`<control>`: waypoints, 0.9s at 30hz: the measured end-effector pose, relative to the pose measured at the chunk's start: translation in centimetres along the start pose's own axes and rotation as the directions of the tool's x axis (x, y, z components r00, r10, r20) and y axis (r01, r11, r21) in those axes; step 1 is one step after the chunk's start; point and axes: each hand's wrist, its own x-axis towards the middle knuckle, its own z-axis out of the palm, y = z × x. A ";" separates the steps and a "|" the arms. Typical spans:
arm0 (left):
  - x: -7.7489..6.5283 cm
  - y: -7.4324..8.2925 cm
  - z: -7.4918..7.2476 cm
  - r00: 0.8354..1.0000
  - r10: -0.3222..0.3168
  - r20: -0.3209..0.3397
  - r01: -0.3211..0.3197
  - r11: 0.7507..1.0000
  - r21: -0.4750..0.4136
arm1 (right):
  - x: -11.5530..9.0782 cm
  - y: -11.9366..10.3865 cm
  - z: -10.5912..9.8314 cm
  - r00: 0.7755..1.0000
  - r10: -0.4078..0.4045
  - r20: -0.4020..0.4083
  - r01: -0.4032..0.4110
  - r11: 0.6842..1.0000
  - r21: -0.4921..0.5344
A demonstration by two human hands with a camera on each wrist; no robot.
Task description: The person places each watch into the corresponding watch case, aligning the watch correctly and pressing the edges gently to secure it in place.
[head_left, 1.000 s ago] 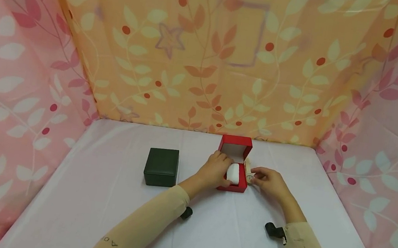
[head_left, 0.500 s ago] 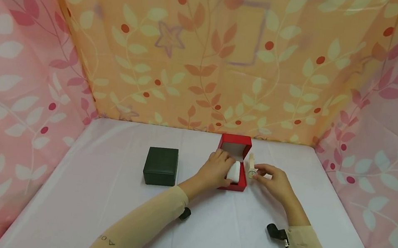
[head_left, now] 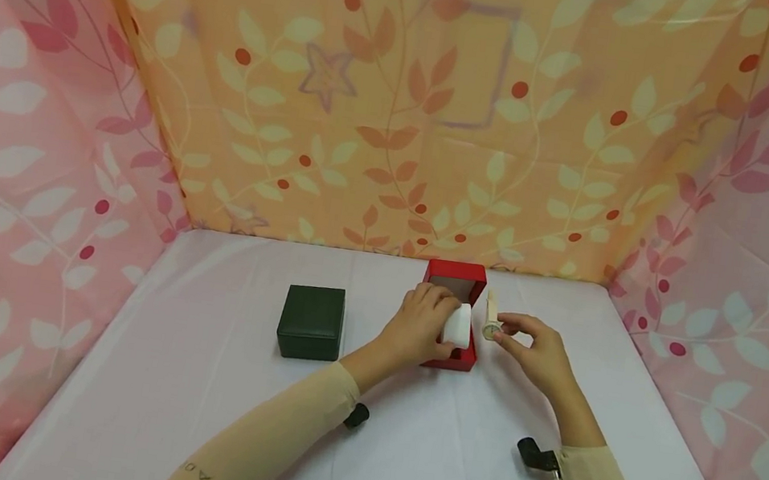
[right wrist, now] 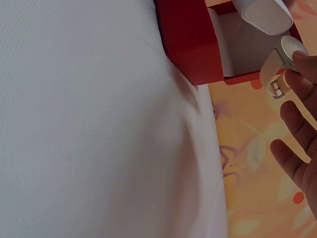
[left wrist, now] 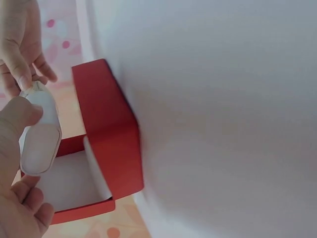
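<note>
My left hand (head_left: 420, 326) grips a white watch cushion (head_left: 459, 327), thumb on one side and fingers on the other. The cushion (left wrist: 41, 144) is raised above a red watch box (head_left: 456, 272), whose lid stands up. In the left wrist view the white lining of the box shows beneath it. To the right of the box, my right hand (head_left: 544, 357) pinches a wristwatch (head_left: 490, 330) by its round case. The cream strap of the watch (right wrist: 270, 69) hangs unsupported in the right wrist view, with its buckle visible. My other right fingers are spread apart.
A closed dark green box (head_left: 311, 322) stands left of the red box on a white-clothed table (head_left: 191, 377). Patterned orange cloth (head_left: 401, 112) hangs behind, with pink cloth (head_left: 20, 184) at both sides. Small black devices (head_left: 537, 455) hang at the wrists.
The right hand has carried the watch up and slightly right, away from the box's side. The left hand has lifted the cushion up out of the red box.
</note>
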 end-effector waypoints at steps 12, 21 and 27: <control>-2.0 -1.3 -3.3 0.999 -0.041 0.028 0.044 0.993 -0.107 | -0.7 -3.1 -0.5 1.000 -0.027 0.013 0.026 0.999 0.042; -4.3 -2.6 -5.2 0.998 -0.059 -0.025 0.054 0.989 -0.140 | -1.6 -5.3 -0.3 0.999 -0.027 0.037 0.024 0.998 0.064; -5.4 -2.8 -6.3 0.995 -0.010 -0.097 -0.006 0.987 -0.162 | -1.7 -7.0 0.3 0.996 -0.056 0.070 0.048 0.992 0.113</control>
